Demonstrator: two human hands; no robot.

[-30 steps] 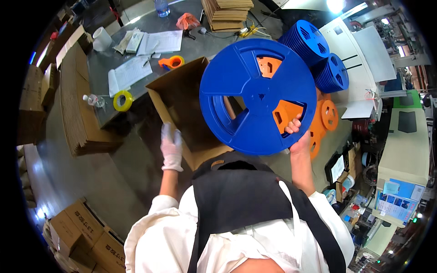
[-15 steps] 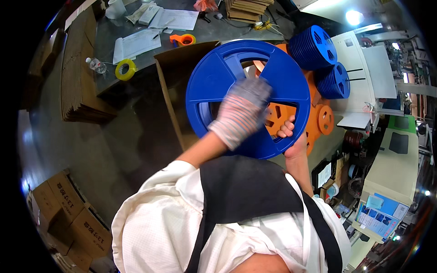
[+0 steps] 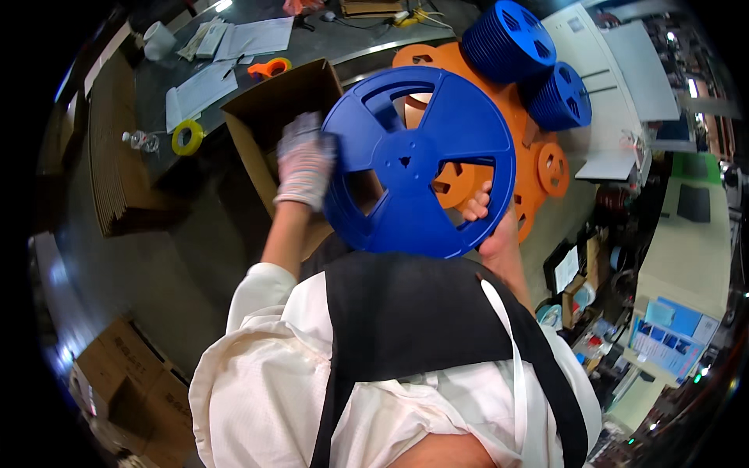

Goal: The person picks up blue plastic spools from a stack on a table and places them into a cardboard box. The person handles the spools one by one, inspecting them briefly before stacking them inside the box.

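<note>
- The blue reel (image 3: 421, 152) blocks the middle, covering the right part of the mouth of the cardboard box (image 3: 256, 160).
- Left of the reel, a gap leads into the box; the left hand (image 3: 306, 165) fills its lower part (blurred, so contact with the rim is unclear).
- Fingers (image 3: 477, 204) of the right hand (image 3: 500, 232) occupy the reel's lower right window; the upper and left windows leave partial openings.
- Farther right, orange panels (image 3: 509, 117) and two blue reel stacks (image 3: 491, 51) hem in the passage.
- Floor (image 3: 211, 246) opens between the left forearm (image 3: 285, 238) and the flattened cartons (image 3: 113, 148).
</note>
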